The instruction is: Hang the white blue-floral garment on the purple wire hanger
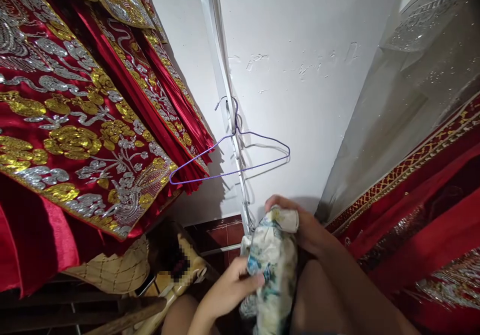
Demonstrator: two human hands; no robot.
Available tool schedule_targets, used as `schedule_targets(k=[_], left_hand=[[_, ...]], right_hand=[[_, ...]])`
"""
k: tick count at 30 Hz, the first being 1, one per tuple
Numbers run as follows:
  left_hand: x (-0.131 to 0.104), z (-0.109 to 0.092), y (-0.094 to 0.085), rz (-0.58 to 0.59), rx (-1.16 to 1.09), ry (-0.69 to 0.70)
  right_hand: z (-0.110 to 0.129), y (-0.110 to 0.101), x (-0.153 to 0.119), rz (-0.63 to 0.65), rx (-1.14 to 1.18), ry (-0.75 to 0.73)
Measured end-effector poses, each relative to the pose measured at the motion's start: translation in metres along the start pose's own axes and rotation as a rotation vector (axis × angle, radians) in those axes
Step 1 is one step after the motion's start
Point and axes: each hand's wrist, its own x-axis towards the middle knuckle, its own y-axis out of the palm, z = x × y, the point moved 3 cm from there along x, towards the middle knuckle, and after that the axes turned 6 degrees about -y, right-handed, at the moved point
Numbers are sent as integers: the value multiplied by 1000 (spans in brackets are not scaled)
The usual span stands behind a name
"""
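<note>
A white garment with a blue and green floral print (275, 260) hangs bunched between my hands, low in the middle of the view. My left hand (234, 287) grips its left side, thumb pressed on the front of the cloth. Behind its upper right edge, my right hand (300, 225) is closed on the fabric near what looks like a collar or cuff; part of those fingers is hidden by the cloth. Above the garment, a bare purple wire hanger (228, 172) hangs by its hook from a white metal stand, touched by neither hand.
The white metal stand (221, 50) rises against a white wall (300, 30). Red garments with gold and silver sequins (86, 140) fill the left. More red clothing (431, 210) and a clear plastic cover (416, 70) are at right. Wooden furniture (165, 300) stands low at left.
</note>
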Motion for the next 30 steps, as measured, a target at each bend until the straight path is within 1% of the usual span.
schedule_targets(k=[1,2,4,6,8,10,11,12,13,14,16,17,19,21,24,27,30], left_hand=[[-7,7,-3,26,107,-51],[-13,12,-9,15,219,-87],[-25,19,-28,-81,414,-129],[-34,15,-52,-205,547,-106],[-41,0,-77,-362,635,-17],[-46,-22,-98,-524,705,67],[-48,-33,-106,-602,730,91],[-50,-44,-113,-677,742,114],[-51,-54,-119,-737,742,135],[-53,-62,-124,-780,733,154],[-55,-72,-131,-837,702,173],[-56,-74,-134,-861,699,162],[-56,-77,-139,-906,748,116],[-54,-79,-141,-942,855,98],[-45,-89,-140,-951,1002,112],[-32,-108,-136,-994,1021,125],[-18,-134,-132,-1067,1014,208]], right_hand=[[10,-2,3,-22,9,-40],[21,-5,6,-39,-20,-72],[39,-11,11,-88,-187,-135],[52,-15,18,-147,-446,-240],[58,-16,31,-179,-671,-405],[58,-16,51,-177,-788,-569],[55,-18,62,-173,-816,-621],[52,-20,74,-175,-840,-643],[47,-24,86,-171,-870,-623],[42,-28,96,-159,-903,-572],[33,-37,107,-126,-953,-435],[30,-41,108,-113,-962,-378],[30,-49,101,-130,-956,-320],[38,-55,88,-191,-962,-311],[56,-58,69,-296,-1031,-333],[73,-56,58,-337,-1092,-362],[79,-52,51,-327,-1100,-351]])
